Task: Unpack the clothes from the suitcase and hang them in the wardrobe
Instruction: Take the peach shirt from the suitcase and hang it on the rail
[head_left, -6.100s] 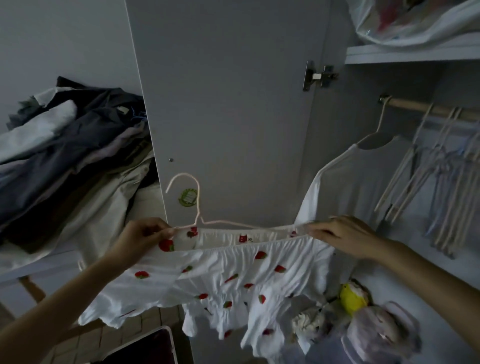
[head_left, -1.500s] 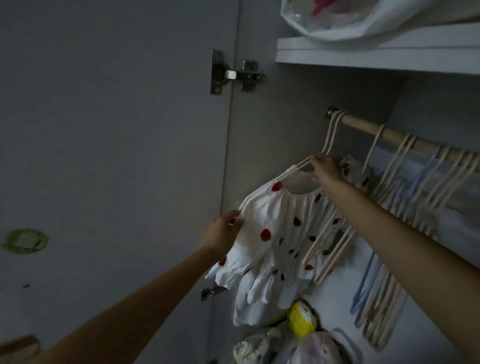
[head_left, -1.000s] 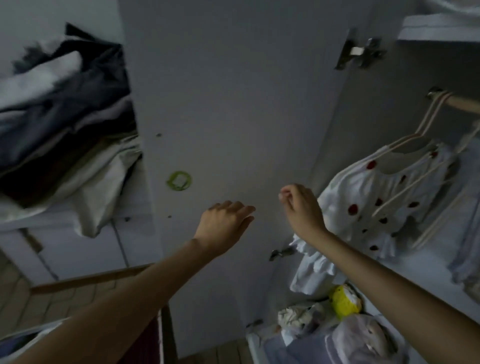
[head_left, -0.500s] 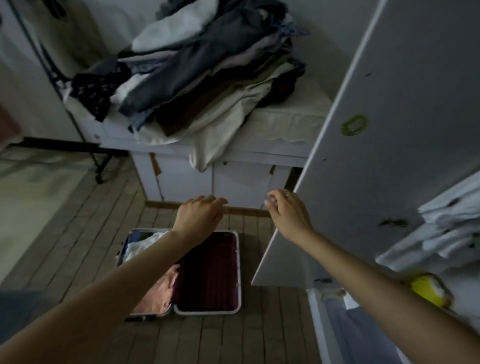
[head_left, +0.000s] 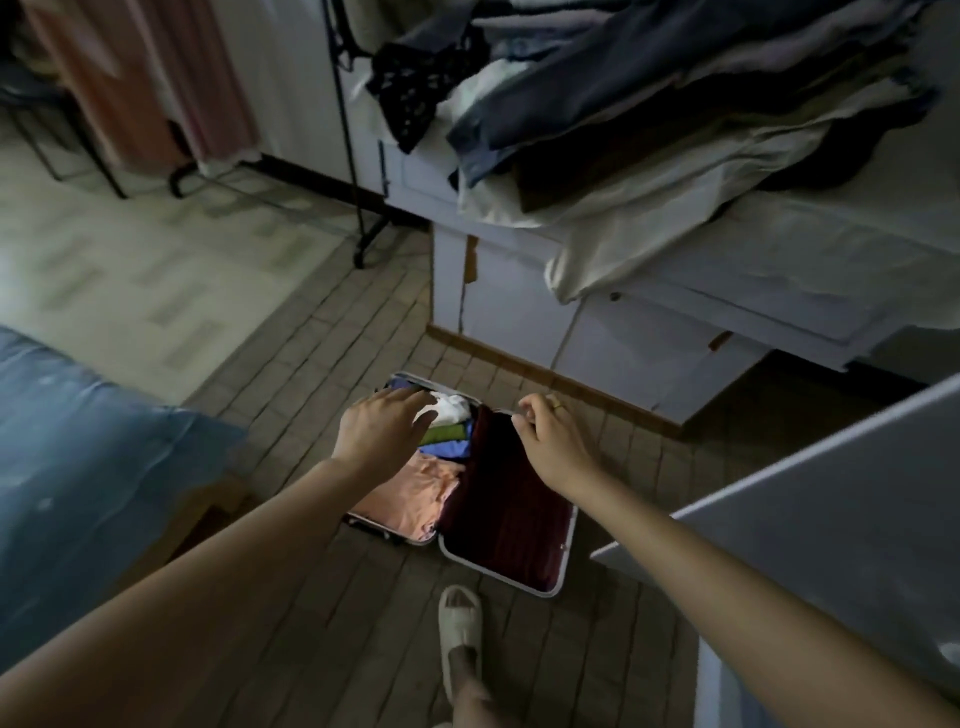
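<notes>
A dim bedroom with a tiled floor (head_left: 322, 597) lies below the outstretched hands. Beneath them the suitcase (head_left: 511, 525) lies open on the floor, folded clothes (head_left: 423, 488) packed in the half under the left hand (head_left: 382, 428), the dark red half under the right hand (head_left: 550, 439) bare. Both hands are empty, fingers loosely spread, above the case and apart from it. The next step is likely to lift one garment: take the top piece alone, so the stack below stays folded. Beyond the hands a white surface (head_left: 779, 244) carries heaped clothing (head_left: 649, 83); the wardrobe door (head_left: 831, 530) stands open just right of the right arm.
</notes>
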